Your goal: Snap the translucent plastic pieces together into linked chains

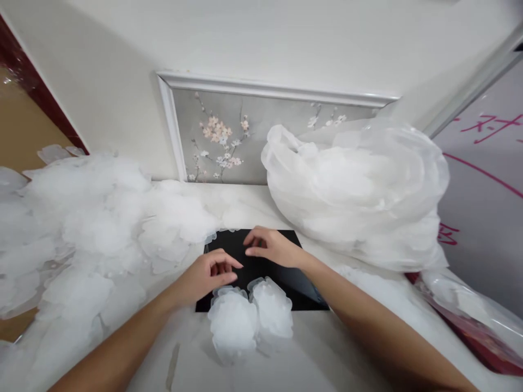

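My left hand [206,275] hovers over the left side of a black mat [304,288], its fingers curled with thumb and fingertips drawn together; what they pinch is too small to make out. My right hand [272,246] rests over the mat's far middle, fingers bent and close together, tips pointing left toward the other hand. Two round white translucent fabric petals [249,318] lie side by side at the mat's near edge, just below both hands.
A large heap of loose white petals [93,223] covers the table to the left. A big clear plastic bag stuffed with white petals [359,190] sits at the right. A framed blossom picture [229,136] leans on the wall behind. Red packaging [469,332] lies at the right edge.
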Tool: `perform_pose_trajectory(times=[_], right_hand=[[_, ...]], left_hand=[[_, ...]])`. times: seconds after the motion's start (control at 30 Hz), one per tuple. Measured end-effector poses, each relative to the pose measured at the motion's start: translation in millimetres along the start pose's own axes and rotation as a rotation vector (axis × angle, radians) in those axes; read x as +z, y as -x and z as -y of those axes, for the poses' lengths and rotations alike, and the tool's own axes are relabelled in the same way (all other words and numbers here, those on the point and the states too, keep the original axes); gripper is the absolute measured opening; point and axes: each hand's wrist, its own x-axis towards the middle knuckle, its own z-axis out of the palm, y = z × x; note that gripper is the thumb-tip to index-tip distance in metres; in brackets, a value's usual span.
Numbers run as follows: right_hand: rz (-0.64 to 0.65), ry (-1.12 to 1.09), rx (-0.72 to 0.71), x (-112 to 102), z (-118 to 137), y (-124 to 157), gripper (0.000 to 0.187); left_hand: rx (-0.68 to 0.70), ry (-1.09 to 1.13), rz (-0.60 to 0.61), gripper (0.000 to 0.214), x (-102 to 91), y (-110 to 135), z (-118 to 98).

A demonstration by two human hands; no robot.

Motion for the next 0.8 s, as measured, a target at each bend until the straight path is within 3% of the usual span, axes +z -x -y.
perform_pose_trajectory(times=[0.1,0.2,0.3,0.37,0.43,0.53,0.6,0.7,0.8], right_hand=[[-0.178,0.318,-0.03,12,-10,-34,0.031],[-0.13,0.61,-0.022,22,-15,-65,0.031],[-0.134,0.695,0.037,23,-10,-79,0.024],[-0.198,0.704,0.068,24,-1,-73,0.027],[-0.226,0.646,0.007,27,11,-56,0.028],[-0.042,0.344,-0.285,34,28,-25,0.02],[-0.006,0.148,-0.335,38,33,-10,0.017],[-0.198,-0.043,-0.118,42,28,-6,0.019],[-0.247,-0.218,0.093,48,17,-13,0.031]], left_hand=[[-0.088,0.169,-0.163,0.021,-4.6,-8,13],[-0.164,0.402,-0.221,0.019,-8.2,-11,18],[-0.208,0.669,-0.231,0.023,-7.9,-9,15],[-0.241,0.854,-0.248,0.03,-6.3,-8,11],[-0.28,1.013,-0.262,0.036,-4.4,-9,10],[-0.307,1.14,-0.242,0.04,-2.6,-11,11],[-0.282,1.177,-0.204,0.04,-2.2,-13,12],[-0.229,1.195,-0.125,0.043,-2.2,-13,14],[-0.198,1.149,-0.066,0.034,-2.2,-11,16]])
